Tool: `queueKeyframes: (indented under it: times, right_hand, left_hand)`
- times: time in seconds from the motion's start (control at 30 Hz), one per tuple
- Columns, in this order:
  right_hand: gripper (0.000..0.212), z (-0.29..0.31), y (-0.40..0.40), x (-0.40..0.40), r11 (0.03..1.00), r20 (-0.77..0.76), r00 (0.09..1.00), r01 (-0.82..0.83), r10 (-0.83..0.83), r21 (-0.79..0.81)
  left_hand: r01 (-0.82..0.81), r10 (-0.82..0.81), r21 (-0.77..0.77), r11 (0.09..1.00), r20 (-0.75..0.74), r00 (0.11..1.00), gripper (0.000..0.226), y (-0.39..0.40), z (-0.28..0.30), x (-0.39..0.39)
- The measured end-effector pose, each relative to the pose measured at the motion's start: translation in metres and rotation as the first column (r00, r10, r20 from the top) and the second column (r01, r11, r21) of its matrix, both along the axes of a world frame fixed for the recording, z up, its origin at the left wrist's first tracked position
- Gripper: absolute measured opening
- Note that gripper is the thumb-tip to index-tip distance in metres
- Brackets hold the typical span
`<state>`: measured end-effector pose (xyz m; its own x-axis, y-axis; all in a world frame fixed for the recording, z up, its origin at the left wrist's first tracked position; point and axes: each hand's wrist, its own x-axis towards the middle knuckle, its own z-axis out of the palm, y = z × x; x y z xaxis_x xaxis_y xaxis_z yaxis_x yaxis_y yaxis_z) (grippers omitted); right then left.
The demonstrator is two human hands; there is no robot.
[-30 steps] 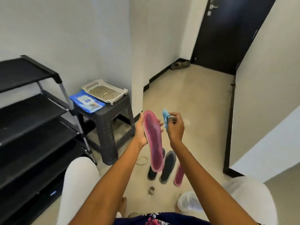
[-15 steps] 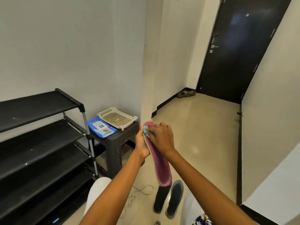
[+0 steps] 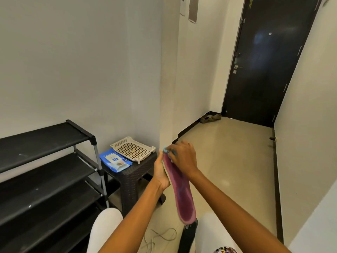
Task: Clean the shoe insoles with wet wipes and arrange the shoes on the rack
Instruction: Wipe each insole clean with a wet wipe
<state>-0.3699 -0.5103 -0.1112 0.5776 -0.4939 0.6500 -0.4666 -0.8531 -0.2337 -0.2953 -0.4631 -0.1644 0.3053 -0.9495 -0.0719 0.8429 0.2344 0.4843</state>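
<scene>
The pink insole (image 3: 179, 189) is held up in front of the dark stool (image 3: 133, 178), just to its right, toe end uppermost. It is gripped from behind by the left hand (image 3: 160, 172), fingers wrapped round its edge. A blue wet wipe (image 3: 166, 150) is pinched in the curled fingers of the right hand (image 3: 182, 157) and pressed against the toe end. The stroke is best drawn from toe to heel in one firm pass, with the insole braced flat from behind so that it is not bent; the wipe should be refolded once soiled. The wipes pack (image 3: 115, 160) lies on the stool, beside the shoe rack (image 3: 45, 161).
</scene>
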Motion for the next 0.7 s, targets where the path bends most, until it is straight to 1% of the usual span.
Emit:
queueKeyframes:
  times: [0.07, 0.1, 0.17, 0.23, 0.27, 0.33, 0.37, 0.4, 0.43, 0.47, 0.5, 0.53, 0.6, 0.7]
  right_hand:
    - [0.020, 0.011, -0.008, 0.002, 0.996, 0.033, 0.997, 0.062, -0.064, 0.071]
    - [0.021, 0.013, -0.005, 0.004, 0.994, 0.027, 0.998, 0.056, -0.059, 0.098]
    - [0.021, 0.008, 0.011, 0.005, 0.991, -0.015, 1.000, -0.016, 0.018, 0.133]
    - [0.021, -0.002, 0.031, 0.002, 0.980, -0.009, 0.994, -0.101, 0.104, 0.172]
    - [0.022, -0.006, 0.033, 0.000, 0.964, -0.019, 0.990, -0.130, 0.138, 0.231]
    - [0.024, -0.005, 0.026, -0.004, 0.900, -0.066, 0.972, -0.184, 0.228, 0.395]
    - [0.022, -0.002, 0.019, -0.006, 0.859, -0.053, 0.961, -0.216, 0.271, 0.465]
    - [0.020, 0.003, 0.012, -0.006, 0.825, 0.017, 0.962, -0.242, 0.271, 0.511]
    - [0.017, 0.008, 0.004, -0.005, 0.815, 0.120, 0.969, -0.247, 0.217, 0.524]
    - [0.016, 0.012, -0.005, -0.003, 0.830, 0.219, 0.966, -0.233, 0.137, 0.506]
    - [0.017, 0.015, -0.011, -0.002, 0.855, 0.269, 0.961, -0.190, 0.062, 0.482]
    - [0.018, 0.017, -0.015, 0.000, 0.886, 0.258, 0.966, -0.126, 0.007, 0.447]
    - [0.020, 0.010, -0.019, 0.006, 0.936, 0.150, 0.989, -0.044, -0.010, 0.349]
    - [0.024, -0.013, 0.004, 0.014, 0.964, 0.030, 0.997, -0.080, 0.075, 0.254]
  left_hand:
    - [0.010, -0.011, 0.006, 1.000, 0.041, 0.999, 0.052, 0.000, 0.006, -0.003]
    - [0.007, -0.007, 0.006, 1.000, 0.040, 0.999, 0.051, 0.001, 0.008, -0.002]
    - [-0.023, 0.023, 0.006, 1.000, 0.017, 1.000, 0.046, 0.002, 0.008, 0.006]
    - [-0.063, 0.063, 0.010, 0.998, 0.006, 0.998, 0.043, 0.003, 0.006, 0.015]
    - [-0.073, 0.073, 0.018, 0.997, 0.018, 0.997, 0.044, 0.004, 0.005, 0.018]
    - [-0.072, 0.071, 0.030, 0.997, 0.041, 0.997, 0.046, 0.003, 0.000, 0.022]
    - [-0.061, 0.059, 0.028, 0.998, 0.051, 0.997, 0.047, 0.002, -0.001, 0.023]
    - [-0.051, 0.049, 0.030, 0.998, 0.066, 0.997, 0.049, 0.002, 0.000, 0.022]
    - [-0.037, 0.035, 0.030, 0.999, 0.081, 0.996, 0.052, 0.001, 0.001, 0.022]
    - [-0.014, 0.010, 0.037, 0.999, 0.093, 0.996, 0.057, 0.002, 0.003, 0.020]
    - [0.013, -0.017, 0.044, 0.999, 0.112, 0.993, 0.062, 0.002, 0.005, 0.019]
    - [0.025, -0.031, 0.052, 0.998, 0.120, 0.992, 0.064, 0.003, 0.008, 0.017]
    - [0.001, -0.010, 0.071, 0.997, 0.127, 0.992, 0.060, 0.001, 0.009, 0.018]
    - [-0.064, 0.058, 0.071, 0.995, 0.075, 0.995, 0.047, 0.000, 0.007, 0.024]
